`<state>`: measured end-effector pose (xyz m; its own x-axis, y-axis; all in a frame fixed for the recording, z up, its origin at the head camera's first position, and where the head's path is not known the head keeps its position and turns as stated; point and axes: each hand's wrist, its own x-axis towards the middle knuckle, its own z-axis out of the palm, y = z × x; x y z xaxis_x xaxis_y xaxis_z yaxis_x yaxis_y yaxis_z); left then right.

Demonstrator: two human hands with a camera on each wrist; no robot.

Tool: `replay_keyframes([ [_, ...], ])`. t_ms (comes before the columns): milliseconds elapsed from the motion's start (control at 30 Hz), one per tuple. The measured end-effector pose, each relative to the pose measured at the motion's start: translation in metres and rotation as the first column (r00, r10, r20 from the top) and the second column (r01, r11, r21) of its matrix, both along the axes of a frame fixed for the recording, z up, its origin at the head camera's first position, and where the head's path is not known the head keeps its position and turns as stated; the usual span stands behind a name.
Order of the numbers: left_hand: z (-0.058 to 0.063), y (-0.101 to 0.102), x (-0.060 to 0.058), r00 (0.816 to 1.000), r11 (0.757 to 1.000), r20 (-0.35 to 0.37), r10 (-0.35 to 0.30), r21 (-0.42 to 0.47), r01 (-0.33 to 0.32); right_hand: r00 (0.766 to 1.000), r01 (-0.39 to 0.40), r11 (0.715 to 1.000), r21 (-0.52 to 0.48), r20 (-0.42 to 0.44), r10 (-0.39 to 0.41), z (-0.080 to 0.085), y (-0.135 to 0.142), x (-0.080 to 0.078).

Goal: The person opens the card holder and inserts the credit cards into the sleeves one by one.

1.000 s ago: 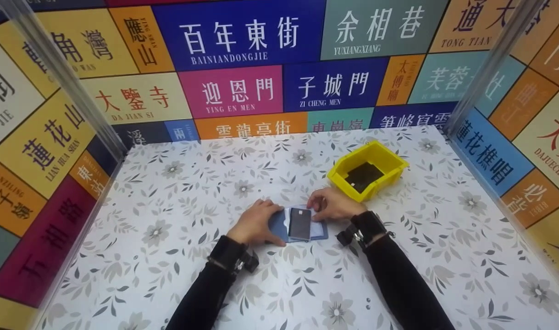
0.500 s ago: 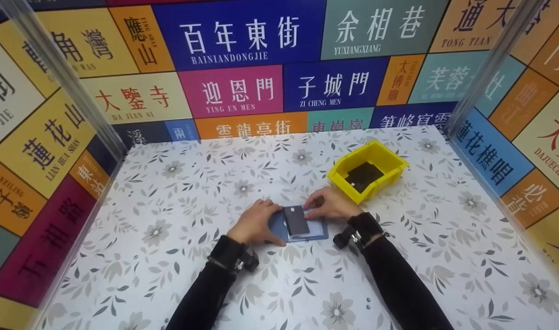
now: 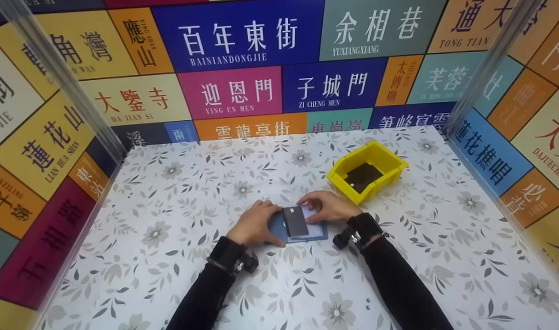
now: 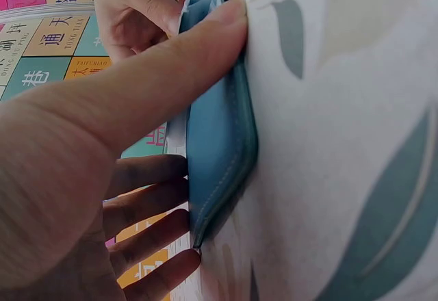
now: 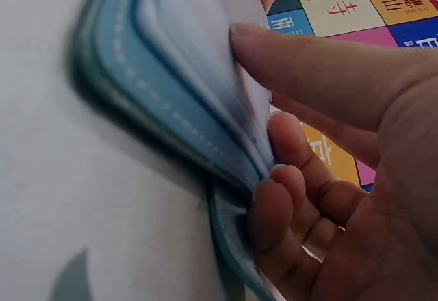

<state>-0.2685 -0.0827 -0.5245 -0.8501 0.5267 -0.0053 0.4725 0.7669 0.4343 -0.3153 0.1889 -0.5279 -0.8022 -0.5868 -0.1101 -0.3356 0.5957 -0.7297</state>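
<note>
A blue card holder [image 3: 278, 224] with stitched edges lies spread on the table, its clear plastic sleeves showing over the right part. A dark grey chip card [image 3: 296, 222] lies tilted over the sleeves. My left hand [image 3: 253, 223] grips the holder's left side, thumb at the near edge and fingertips along the far edge. From the right, my right hand [image 3: 330, 207] pinches the clear sleeves [image 5: 205, 48], its thumb on their face beside the card and its other fingers curled at their edge. The left wrist view shows the blue cover [image 4: 215, 137] between left thumb and fingers.
Behind my right hand stands a yellow bin [image 3: 389, 176] with dark flat contents [image 3: 364, 176]. The table [image 3: 206, 183] has a floral cover. Panels with printed signs [image 3: 233, 91] wall it at the back and both sides.
The dark card has shifted a little left and tilted. My right hand moved slightly left along the sleeves, and its thumb now sits beside the card. My left hand stayed in place.
</note>
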Motion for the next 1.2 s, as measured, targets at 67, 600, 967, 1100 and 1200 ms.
replay_keyframes([
  [67,0.001,0.0,0.0,1.0,1.0,-0.002,0.0,-0.001,0.0,1.0,-0.001,1.0,-0.01,-0.002,0.001,0.0,0.0,0.0],
  [600,0.001,-0.001,-0.003,1.0,0.999,0.026,0.013,0.035,-0.014,0.964,0.188,0.94,-0.284,0.238,-0.121,0.007,-0.008,0.001],
  [967,0.005,-0.02,-0.007,0.975,0.987,0.208,-0.078,0.157,0.045,0.947,-0.136,0.944,-0.299,0.242,0.213,0.004,-0.027,0.014],
  [1100,0.004,-0.02,-0.006,0.986,0.99,0.127,-0.104,0.112,0.09,0.943,-0.225,0.944,-0.243,0.19,0.273,0.003,-0.03,0.016],
  [1200,0.003,-0.019,-0.004,0.991,0.991,0.085,-0.102,0.09,0.095,0.941,-0.246,0.943,-0.223,0.181,0.288,0.003,-0.032,0.016],
])
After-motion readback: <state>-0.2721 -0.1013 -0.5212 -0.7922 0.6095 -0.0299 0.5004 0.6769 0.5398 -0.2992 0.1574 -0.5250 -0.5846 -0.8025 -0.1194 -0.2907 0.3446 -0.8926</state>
